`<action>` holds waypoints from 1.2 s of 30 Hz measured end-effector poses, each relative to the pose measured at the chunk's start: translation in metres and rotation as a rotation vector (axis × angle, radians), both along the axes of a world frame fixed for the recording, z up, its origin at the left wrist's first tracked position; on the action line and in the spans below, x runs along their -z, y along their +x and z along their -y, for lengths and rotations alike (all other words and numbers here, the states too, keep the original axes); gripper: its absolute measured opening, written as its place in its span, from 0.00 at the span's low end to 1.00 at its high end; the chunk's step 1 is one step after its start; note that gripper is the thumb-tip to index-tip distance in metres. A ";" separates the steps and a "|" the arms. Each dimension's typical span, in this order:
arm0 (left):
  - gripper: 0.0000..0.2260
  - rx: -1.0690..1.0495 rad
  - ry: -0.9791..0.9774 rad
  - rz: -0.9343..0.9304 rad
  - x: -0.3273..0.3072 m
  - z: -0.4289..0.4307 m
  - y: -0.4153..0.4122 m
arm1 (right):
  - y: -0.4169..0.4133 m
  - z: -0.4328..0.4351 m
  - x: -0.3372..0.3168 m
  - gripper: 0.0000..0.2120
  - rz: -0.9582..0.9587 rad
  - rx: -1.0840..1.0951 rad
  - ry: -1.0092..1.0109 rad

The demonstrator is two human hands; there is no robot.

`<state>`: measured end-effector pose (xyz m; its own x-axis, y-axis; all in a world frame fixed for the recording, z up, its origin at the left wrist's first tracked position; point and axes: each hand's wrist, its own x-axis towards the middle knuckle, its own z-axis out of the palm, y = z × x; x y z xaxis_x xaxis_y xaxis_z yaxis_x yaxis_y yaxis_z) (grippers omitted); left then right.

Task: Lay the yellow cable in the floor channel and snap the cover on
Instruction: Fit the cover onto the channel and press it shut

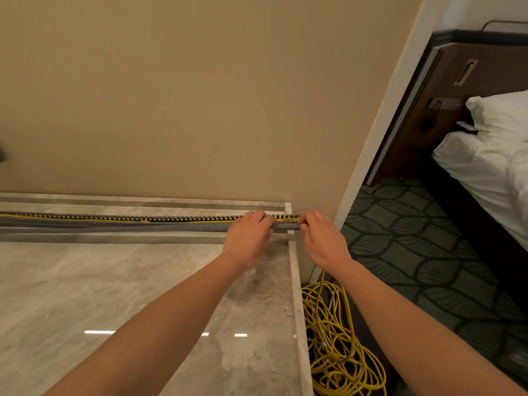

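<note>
Left hand (248,235), right hand (322,238) bare; forearms bare, no sleeves, rings, watch visible.

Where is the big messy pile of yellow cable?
In the head view, the yellow cable pile lies at lower right on the dark carpet, just beside the marble floor's edge, under the right forearm.

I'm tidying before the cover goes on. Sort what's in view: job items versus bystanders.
Job items:
- yellow cable in the slotted channel
- grey cover strip, right end held by left hand and right hand
- spare yellow cable coil

Bystanders:
- bed
- pillow
- wall sockets
</note>
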<state>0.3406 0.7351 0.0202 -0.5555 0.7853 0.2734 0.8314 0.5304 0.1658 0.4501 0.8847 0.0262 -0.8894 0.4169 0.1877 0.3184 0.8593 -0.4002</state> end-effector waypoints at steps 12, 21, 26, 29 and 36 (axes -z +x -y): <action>0.16 0.111 0.021 0.150 -0.030 -0.034 -0.019 | -0.021 -0.037 -0.032 0.07 -0.229 0.222 -0.389; 0.10 0.071 -0.056 0.120 -0.020 -0.044 -0.044 | -0.017 -0.053 -0.022 0.18 0.121 0.054 -0.255; 0.09 0.056 0.001 0.029 -0.023 -0.045 -0.041 | -0.026 -0.050 -0.024 0.15 -0.058 0.149 -0.183; 0.09 0.044 -0.052 -0.014 -0.024 -0.048 -0.037 | -0.031 -0.051 -0.027 0.12 -0.079 0.215 -0.093; 0.10 0.068 -0.066 -0.033 -0.014 -0.049 -0.034 | -0.032 -0.055 -0.020 0.10 -0.017 0.237 -0.021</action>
